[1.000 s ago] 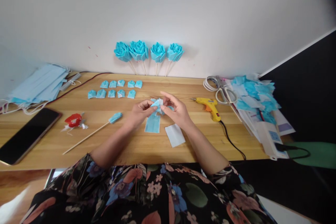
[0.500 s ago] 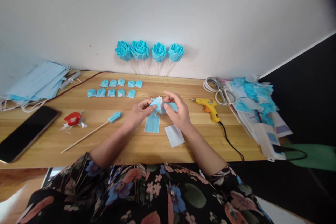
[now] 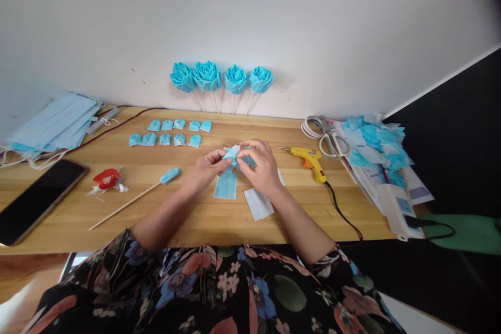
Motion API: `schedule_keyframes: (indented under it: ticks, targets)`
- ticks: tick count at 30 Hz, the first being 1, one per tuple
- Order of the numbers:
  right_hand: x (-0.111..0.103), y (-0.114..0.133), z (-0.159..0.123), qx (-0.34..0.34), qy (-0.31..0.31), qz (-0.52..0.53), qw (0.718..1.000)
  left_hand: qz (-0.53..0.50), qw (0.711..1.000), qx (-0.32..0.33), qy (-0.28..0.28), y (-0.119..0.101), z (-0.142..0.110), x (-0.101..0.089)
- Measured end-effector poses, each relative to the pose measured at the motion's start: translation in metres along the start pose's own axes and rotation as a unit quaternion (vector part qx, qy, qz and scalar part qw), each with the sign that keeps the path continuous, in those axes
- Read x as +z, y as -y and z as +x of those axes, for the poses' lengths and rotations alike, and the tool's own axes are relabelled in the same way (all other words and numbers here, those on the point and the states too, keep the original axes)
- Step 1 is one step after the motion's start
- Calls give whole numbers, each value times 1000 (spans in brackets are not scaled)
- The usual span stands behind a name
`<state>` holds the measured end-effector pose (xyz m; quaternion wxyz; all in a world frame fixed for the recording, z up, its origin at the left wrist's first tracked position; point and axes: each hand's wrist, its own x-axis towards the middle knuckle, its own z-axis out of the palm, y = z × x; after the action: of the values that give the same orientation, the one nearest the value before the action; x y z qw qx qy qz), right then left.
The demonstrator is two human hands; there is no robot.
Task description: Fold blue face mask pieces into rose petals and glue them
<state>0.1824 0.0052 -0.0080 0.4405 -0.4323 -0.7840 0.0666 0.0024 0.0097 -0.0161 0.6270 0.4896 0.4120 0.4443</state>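
Between my hands is a small folded piece of blue and white mask fabric (image 3: 232, 154). My left hand (image 3: 211, 166) pinches its left side between thumb and fingers. On its right edge, the thumb and fingertips of my right hand (image 3: 258, 162) are closed. Below lie a flat blue fabric rectangle (image 3: 225, 187) and a white fabric rectangle (image 3: 259, 204). Left of my hands rests a wooden stick with a blue bud (image 3: 169, 176) at its tip. Folded blue petals (image 3: 165, 139) lie in two rows farther back.
Several blue fabric flowers (image 3: 207, 76) on sticks lean against the wall. To the right are a yellow glue gun (image 3: 309, 159) with its cord, scissors (image 3: 335, 145), tape (image 3: 313, 125) and a heap of blue scraps (image 3: 373, 138). Masks (image 3: 55, 122), a phone (image 3: 41, 199) and a red item (image 3: 106, 179) are left.
My right hand has come inward and its fingers have closed on the right edge of the folded fabric. My left hand keeps its pinch.
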Motion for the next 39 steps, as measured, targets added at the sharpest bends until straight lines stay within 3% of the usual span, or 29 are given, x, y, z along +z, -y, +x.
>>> schedule_keyframes:
  ticks: [12, 27, 31, 35, 39]
  targets:
    - [0, 2, -1, -11, 7, 19, 1000, 0, 999, -13, -45, -1, 1, -2]
    - [0, 3, 1, 16, -6, 46, 999, 24, 1000, -15, -8, -3, -1, -2]
    - [-4, 3, 1, 89, -3, 108, 990, 22, 1000, 0, -22, -3, 0, -2]
    - [-6, -1, 1, 198, 7, 199, 960, 24, 1000, 6, -16, -3, 0, -2]
    - [-7, 0, 1, 184, 60, 212, 958, 24, 1000, 12, 1, -3, 0, -1]
